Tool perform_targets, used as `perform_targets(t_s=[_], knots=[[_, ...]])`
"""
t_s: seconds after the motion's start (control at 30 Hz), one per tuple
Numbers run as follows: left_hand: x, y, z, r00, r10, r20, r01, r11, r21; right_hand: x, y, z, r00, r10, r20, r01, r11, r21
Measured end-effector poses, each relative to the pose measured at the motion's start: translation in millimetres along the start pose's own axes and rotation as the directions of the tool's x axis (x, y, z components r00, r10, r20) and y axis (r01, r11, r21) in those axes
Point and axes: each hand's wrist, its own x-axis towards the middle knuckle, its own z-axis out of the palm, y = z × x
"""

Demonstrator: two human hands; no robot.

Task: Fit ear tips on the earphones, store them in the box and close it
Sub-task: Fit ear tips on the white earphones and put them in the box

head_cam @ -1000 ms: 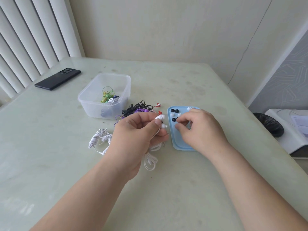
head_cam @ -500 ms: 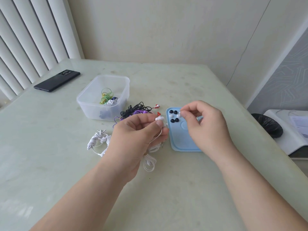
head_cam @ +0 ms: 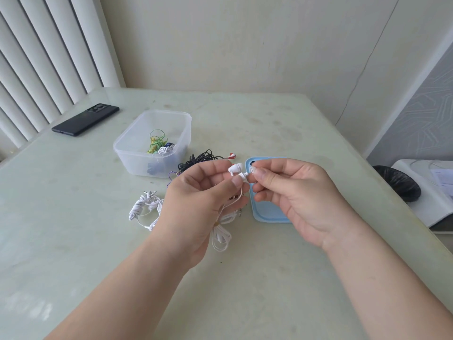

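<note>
1. Earbuds (head_cam: 236, 168), white wired pair, were pinched in left hand (head_cam: 196, 204) just left of light-blue plastic lid (head_cam: 267, 212).
2. Right hand (head_cam: 294, 192) pinched translucent silicone ear tip (head_cam: 252, 171) at earbud nozzle, over lid's far-left corner.
3. Clear plastic box (head_cam: 137, 153) sat left of lid.

**Ear tip held at a white earbud**

The left hand (head_cam: 201, 200) pinches the white earphones (head_cam: 236, 168), their cable looping below the palm. The right hand (head_cam: 294, 192) pinches a pale ear tip (head_cam: 252, 171) just beside one bud. From the hands, the blue lid (head_cam: 267, 212) lies at 4 o'clock. The clear box (head_cam: 152, 143), with coloured earphones in it, lies at 10 o'clock, and a black phone (head_cam: 85, 119) farther out. A black tangle of earphones (head_cam: 201, 159) lies at 11 o'clock and a coiled white set (head_cam: 144, 207) at 8.
</note>
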Motion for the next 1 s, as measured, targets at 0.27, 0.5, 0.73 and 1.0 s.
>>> perform_targets(t_s=[0.27, 0.5, 0.73, 1.0], knots=[[0.7, -1.7, -0.5, 0.999, 0.027, 0.027, -0.028, 0.999, 0.025, 0.3, 1.3, 0.3, 0.999, 0.033, 0.043, -0.033, 0.999, -0.001], [0.5, -2.5, 0.0, 0.999, 0.044, 0.025, -0.045, 0.998, 0.045, -0.1, 2.3, 1.6, 0.999, 0.021, 0.041, -0.021, 1.0, 0.005], [1.0, -3.3, -0.3, 0.998, 0.054, 0.02, -0.055, 0.997, 0.045, -1.4, 2.3, 2.1, 0.999, -0.021, 0.047, 0.022, 1.0, -0.016], [0.8, -3.0, 0.2, 0.996, 0.088, 0.023, -0.089, 0.995, 0.037, -3.2, 3.6, 6.4, 0.998, -0.062, 0.029, 0.063, 0.998, -0.024]])
